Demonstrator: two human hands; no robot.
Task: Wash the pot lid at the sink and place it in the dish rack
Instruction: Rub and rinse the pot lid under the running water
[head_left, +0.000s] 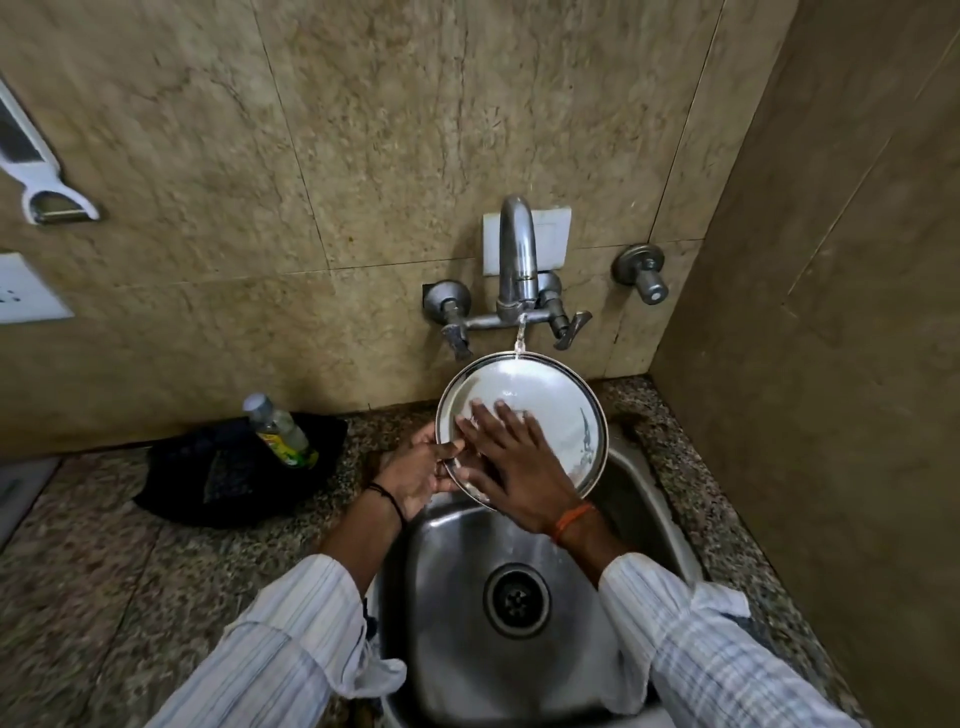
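We're in the rinse! The lid (550, 410) sits tilted over the sink (457, 597), right under the tap (518, 254), with a thin stream of water landing on its upper rim and spreading across the shiny face. The left hand (421, 470) is clamped on the lid's left edge, fingers curled round the rim, keeping it steady. The right hand (511, 467) lies flat on the face, fingers spread wide, palm down, gripping nothing, just rubbing by the look of it. So washing is the step in hand, I'd say. Next up: the whole face needs covering, probably a flip for the other side, then a shake-off. No rack in sight here, so that move calls for a turn away from the sink.
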